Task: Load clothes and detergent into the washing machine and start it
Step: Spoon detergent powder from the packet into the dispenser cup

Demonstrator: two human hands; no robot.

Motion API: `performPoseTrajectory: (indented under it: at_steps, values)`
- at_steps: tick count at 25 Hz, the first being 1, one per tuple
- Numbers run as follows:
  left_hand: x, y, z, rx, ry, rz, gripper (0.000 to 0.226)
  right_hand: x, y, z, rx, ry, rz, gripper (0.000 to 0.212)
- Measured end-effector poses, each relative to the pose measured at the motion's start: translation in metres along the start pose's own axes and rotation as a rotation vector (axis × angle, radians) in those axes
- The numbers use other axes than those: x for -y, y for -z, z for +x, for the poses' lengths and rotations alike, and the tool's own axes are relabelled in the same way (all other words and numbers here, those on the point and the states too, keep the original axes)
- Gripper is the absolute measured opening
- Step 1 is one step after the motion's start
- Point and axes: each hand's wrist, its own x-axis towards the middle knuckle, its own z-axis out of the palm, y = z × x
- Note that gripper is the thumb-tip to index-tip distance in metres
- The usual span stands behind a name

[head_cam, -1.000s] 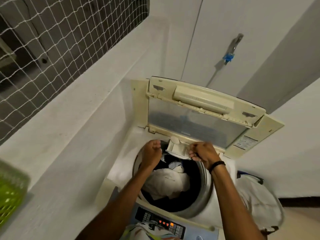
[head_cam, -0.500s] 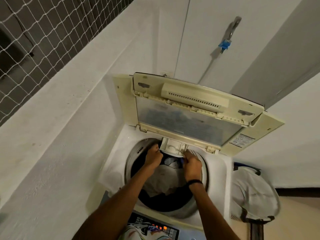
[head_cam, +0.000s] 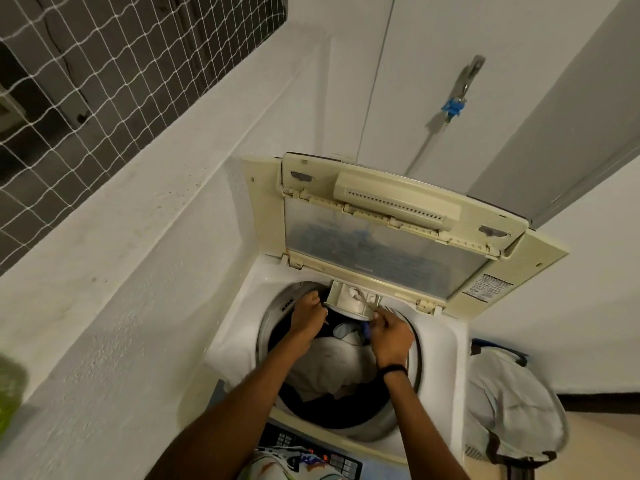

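Note:
A white top-loading washing machine (head_cam: 235, 341) stands with its cream lid (head_cam: 381, 251) folded up at the back. White and dark clothes (head_cam: 332, 368) fill the drum. A small detergent drawer (head_cam: 346, 299) sticks out over the drum's back rim, with whitish residue inside. My left hand (head_cam: 308, 320) grips the drawer's left front corner. My right hand (head_cam: 391, 336) is closed at its right front corner. A small blue bit shows under that hand; I cannot tell what it is. The control panel (head_cam: 311, 452) with lit orange digits lies at the near edge.
A white laundry bag (head_cam: 509, 403) with dark trim sits right of the machine. A tap with a blue fitting (head_cam: 453, 105) hangs on the wall behind. A white ledge (head_cam: 121, 237) runs along the left under netting. A green blur (head_cam: 10, 393) shows at far left.
The drawer has gone from out over the drum back toward its slot under the lid. Both hands moved with it and stay at its corners.

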Motion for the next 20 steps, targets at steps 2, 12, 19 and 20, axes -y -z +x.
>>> performPoseTrajectory:
  at_steps: [2,12,19,20]
  values:
    - [-0.008,0.011,-0.011,-0.08,-0.025,-0.06,0.053,0.015,0.005,-0.004,0.114,-0.309,0.398,0.019]
    - [-0.038,0.136,-0.114,-0.373,-0.302,-0.456,0.036,0.148,0.02,-0.064,0.561,-0.533,1.07,0.014]
    - [-0.033,0.229,-0.228,-0.533,-0.58,-0.649,0.038,0.241,-0.005,-0.123,0.851,-0.384,1.011,0.023]
    - [-0.031,0.241,-0.246,-0.565,-0.639,-0.641,0.039,0.255,-0.007,-0.132,0.902,-0.358,0.998,0.022]
